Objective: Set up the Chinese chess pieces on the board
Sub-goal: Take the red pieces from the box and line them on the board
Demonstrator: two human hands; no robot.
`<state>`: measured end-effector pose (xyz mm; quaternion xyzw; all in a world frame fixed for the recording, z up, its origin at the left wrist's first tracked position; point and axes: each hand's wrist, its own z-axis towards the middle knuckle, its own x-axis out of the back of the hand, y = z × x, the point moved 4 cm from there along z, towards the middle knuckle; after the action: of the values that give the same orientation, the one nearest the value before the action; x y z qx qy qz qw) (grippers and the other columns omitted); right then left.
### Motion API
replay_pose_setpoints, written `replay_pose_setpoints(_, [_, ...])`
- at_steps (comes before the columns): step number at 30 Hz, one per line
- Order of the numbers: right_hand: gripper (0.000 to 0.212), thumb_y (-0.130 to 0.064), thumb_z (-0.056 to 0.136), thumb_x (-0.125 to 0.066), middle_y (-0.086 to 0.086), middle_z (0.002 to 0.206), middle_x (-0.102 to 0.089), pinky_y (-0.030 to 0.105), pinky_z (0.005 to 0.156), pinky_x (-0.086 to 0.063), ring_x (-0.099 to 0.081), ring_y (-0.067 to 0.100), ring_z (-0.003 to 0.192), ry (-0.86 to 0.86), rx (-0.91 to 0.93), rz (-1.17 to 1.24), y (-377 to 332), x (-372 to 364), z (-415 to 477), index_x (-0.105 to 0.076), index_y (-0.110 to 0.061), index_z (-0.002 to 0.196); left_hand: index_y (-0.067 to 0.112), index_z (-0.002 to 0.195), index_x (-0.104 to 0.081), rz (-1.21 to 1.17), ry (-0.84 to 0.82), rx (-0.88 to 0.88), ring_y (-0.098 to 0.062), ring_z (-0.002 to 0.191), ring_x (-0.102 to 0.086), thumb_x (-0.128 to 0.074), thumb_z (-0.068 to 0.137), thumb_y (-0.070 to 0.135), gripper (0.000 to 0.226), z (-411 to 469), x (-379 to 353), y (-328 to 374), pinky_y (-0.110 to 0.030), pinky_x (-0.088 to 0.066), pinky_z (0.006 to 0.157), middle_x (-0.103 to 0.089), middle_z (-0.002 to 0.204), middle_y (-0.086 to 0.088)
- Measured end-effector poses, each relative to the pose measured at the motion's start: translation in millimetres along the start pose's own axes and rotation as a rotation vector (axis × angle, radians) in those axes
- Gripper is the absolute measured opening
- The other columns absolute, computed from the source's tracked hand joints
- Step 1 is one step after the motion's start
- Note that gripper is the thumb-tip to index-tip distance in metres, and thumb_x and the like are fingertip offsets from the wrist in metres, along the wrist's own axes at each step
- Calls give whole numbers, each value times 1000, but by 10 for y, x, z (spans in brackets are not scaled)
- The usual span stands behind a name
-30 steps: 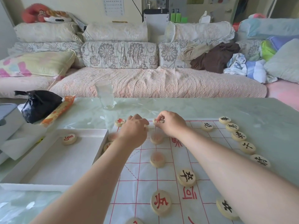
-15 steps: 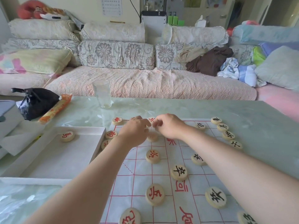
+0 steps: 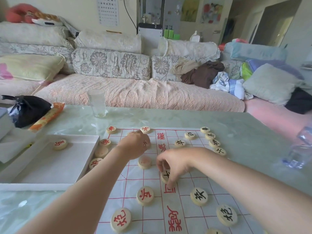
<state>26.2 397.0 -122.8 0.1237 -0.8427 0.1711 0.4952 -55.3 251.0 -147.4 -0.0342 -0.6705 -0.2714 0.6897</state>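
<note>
Fingers [image 3: 169,181] of the right hand [image 3: 176,163]: thumb and fingertips pinch a round pale wooden disc with a black character [image 3: 165,175]. The disc is tilted near the board's centre. Whether its edge touches the sheet, cannot tell.

Left hand [image 3: 135,146]: at 11 o'clock from the right hand and apart from it, with fingers curled under and knuckles up. A trace of red shows at the knuckles. Whether it grips a disc, cannot tell.

Board: a white sheet with red grid lines [image 3: 194,184], flat on the pale green glossy table [image 3: 244,132].
- Red-character discs [image 3: 145,195] lie over its 9 o'clock half.
- Black-character discs [image 3: 214,143] run in a line along its 2 o'clock edge.

Shallow white box [image 3: 50,168]: at 9 o'clock of the board, one red-character disc [image 3: 60,144] inside.

Clear glass tumbler [image 3: 97,103]: on the table at 11 o'clock, beyond the board.
</note>
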Motion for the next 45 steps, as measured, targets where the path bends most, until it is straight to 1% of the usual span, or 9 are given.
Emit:
replay_pose_setpoints(4, [42,-42,65,-86,-14,101,-61,38,78,-59,-63,11,91,109,4,159,138,26,38,-61,-36,97,33,108,-65,-8,19,11,-20,109,-50,-59,90,37,19,21,-32,-29,-35,-48,85,-50,116,3])
replay_pose_setpoints(11, [21,-33,82,-73,-10,101,-67,14,62,-41,-60,8,84,667,-167,472,752,309,281,-68,-27,101,32,98,-70,-59,46,3,-16,97,-55,-64,86,41,16,113,-23,-76,-29,-46,78,-55,107,6])
replay_pose_setpoints(15, [25,-29,85,-69,-3,114,-62,25,89,-44,-59,15,106,818,-285,428,1165,395,521,-66,-25,109,29,93,-70,-77,48,-4,-15,91,-56,-67,83,40,15,169,-45,-111,-31,-50,80,-60,101,4])
replay_pose_setpoints(18, [29,-28,83,-71,1,120,-62,34,99,-45,-58,21,114,840,-356,429,1368,367,712,-64,-25,111,30,90,-69,-99,40,-3,-13,87,-56,-68,81,41,14,201,-43,-129,-28,-49,76,-60,96,8])
replay_pose_setpoints(23, [26,-37,83,-69,-7,117,-65,37,94,-35,-55,23,115,847,-488,227,1436,345,880,-63,-32,108,33,89,-68,-128,25,-3,-8,85,-56,-68,80,42,13,233,-46,-167,-22,-46,69,-54,89,17])
replay_pose_setpoints(30, [16,-46,86,-61,-9,116,-63,38,90,-28,-49,24,116,818,-542,128,1375,347,959,-67,-36,96,36,89,-69,-133,65,-23,-12,97,-50,-66,79,43,13,246,-53,-203,-30,-47,84,-52,103,9])
replay_pose_setpoints(37, [13,-29,90,-62,-4,115,-59,32,90,-41,-57,20,108,841,-255,241,680,416,1007,-69,-31,101,29,103,-67,-125,206,32,-15,94,-53,-62,86,30,17,157,185,-371,-28,-43,77,-54,102,7])
replay_pose_setpoints(41, [13,-24,89,-65,-7,107,-59,27,83,-44,-58,13,96,809,-65,441,-3,405,1101,-70,-28,100,27,106,-66,-79,307,167,-22,98,-59,-55,88,25,21,11,396,-642,-33,-48,82,-58,102,2])
replay_pose_setpoints(45, [19,-23,88,-65,-7,110,-59,27,82,-44,-54,11,85,746,94,434,-699,403,1265,-68,-28,107,22,114,-64,12,378,309,-26,106,-56,-52,86,16,31,-231,636,-989,-33,-45,81,-59,112,-5])
